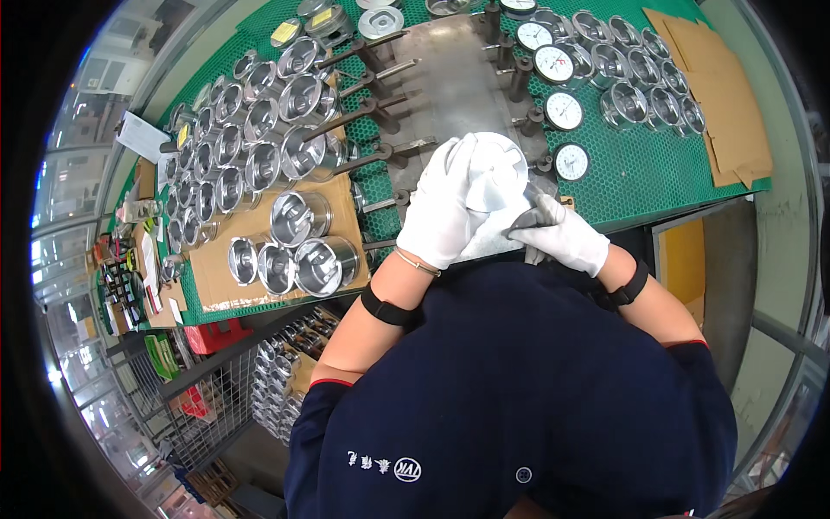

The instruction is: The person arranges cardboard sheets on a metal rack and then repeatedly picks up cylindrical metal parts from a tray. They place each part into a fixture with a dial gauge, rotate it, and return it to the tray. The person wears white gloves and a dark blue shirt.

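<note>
White cloth [493, 177] wrapped under left hand [441, 208] fingers; right hand [566, 235] fingers pinch its edge.

You've got a white cloth [494, 177] bunched over a mostly hidden grey metal part [524, 221], above the bench edge.

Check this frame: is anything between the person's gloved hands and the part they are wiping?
Only the white cloth. The left hand presses the cloth over the part, which is almost fully hidden beneath it; the right hand grips a dark edge at its lower right side. Nothing else visible intervenes.
</note>
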A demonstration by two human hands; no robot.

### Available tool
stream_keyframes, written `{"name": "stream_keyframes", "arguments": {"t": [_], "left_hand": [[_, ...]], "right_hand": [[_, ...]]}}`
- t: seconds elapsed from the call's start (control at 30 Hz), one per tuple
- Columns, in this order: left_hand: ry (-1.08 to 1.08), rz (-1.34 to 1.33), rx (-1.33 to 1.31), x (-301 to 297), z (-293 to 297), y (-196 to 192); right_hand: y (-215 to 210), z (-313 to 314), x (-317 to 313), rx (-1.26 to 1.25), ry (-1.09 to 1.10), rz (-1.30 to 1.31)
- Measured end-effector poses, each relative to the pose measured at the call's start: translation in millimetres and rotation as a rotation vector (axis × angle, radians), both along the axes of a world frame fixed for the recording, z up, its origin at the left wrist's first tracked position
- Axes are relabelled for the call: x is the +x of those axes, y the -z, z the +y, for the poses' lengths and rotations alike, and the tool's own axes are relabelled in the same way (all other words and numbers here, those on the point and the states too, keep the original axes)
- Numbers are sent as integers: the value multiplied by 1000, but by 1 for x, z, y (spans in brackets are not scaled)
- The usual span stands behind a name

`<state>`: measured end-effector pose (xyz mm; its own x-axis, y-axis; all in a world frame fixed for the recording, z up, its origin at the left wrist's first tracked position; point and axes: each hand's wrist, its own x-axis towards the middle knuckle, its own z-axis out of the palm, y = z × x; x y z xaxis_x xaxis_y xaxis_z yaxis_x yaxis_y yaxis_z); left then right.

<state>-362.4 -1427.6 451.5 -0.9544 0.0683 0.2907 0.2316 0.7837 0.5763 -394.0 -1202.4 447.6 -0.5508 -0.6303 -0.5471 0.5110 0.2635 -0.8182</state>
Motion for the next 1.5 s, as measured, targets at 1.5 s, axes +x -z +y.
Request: {"name": "stream_keyframes", "arguments": {"t": [1.5], "left_hand": [[-787,-443,-560,118,-95,0]], "right_hand": [[92,110,-164,151,629,-197]]}}
